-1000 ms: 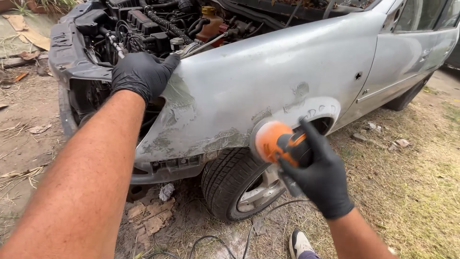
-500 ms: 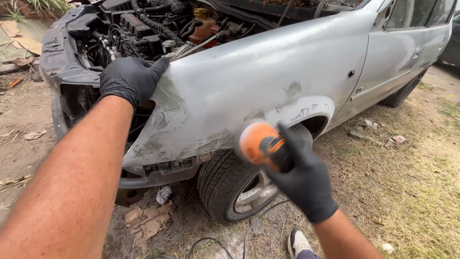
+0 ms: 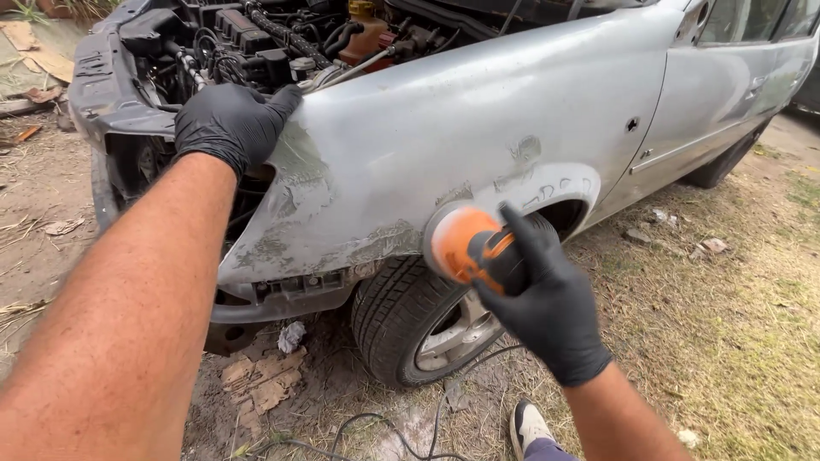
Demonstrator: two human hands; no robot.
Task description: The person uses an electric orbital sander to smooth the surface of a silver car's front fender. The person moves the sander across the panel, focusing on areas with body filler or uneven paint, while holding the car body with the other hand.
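My right hand (image 3: pixel 547 307), in a black glove, grips an orange round sander (image 3: pixel 465 245) and presses its pad against the silver front fender (image 3: pixel 444 128) of a car, just above the front wheel (image 3: pixel 423 320). Dull grey sanded patches cover the fender around the wheel arch. My left hand (image 3: pixel 231 124), also gloved in black, rests flat on the fender's top front corner, beside the open engine bay (image 3: pixel 282 43). The sander's pad face is hidden against the panel.
A black power cord (image 3: pixel 367 423) trails over the dirt under the wheel. My shoe (image 3: pixel 530 427) stands next to it. Torn cardboard (image 3: pixel 260 384) lies under the bumperless front. The car's door (image 3: pixel 726 77) runs off to the right, with patchy grass beyond.
The sander and my right hand have slid left and slightly down along the wheel arch. My left hand stays on the fender's top corner.
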